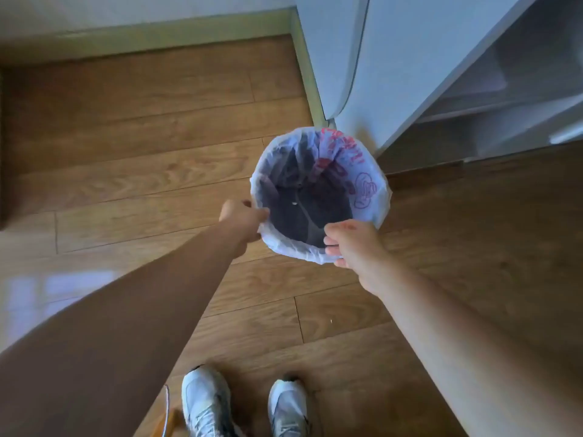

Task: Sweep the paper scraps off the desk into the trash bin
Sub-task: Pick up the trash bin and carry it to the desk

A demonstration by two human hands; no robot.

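Below, both hands (243, 220) (350, 242) pinch the trash bin (375, 197) rim; red writing illegible.

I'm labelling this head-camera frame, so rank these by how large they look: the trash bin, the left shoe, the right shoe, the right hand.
1. Trash bin, clearly largest.
2. Left shoe and right shoe: about alike, both cut off by the frame edge, so unranked.
3. Right hand, pinching the bin's rim, looks smallest.
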